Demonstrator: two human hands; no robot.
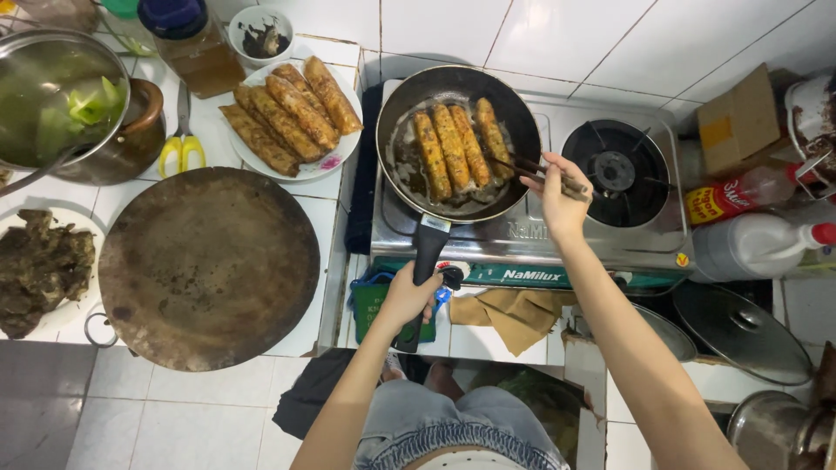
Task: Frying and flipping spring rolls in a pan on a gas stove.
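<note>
A black frying pan [409, 104] sits on the left burner of a steel gas stove [522, 231], with three browned rolls [453, 148] frying in oil. My left hand [407, 296] grips the pan's black handle [427, 252]. My right hand [557, 196] holds wooden chopsticks [522, 167], whose tips reach the rightmost roll in the pan. To the left, a white plate [326, 161] carries several fried rolls [292, 113].
A large round dark griddle [207, 265] lies on the tiled counter. A metal pot of greens [52, 96], yellow-handled scissors [181, 148], a jar [193, 43] and a plate of dark meat [39, 265] stand left. Bottles [758, 239], a box [738, 122] and lids [740, 331] crowd the right.
</note>
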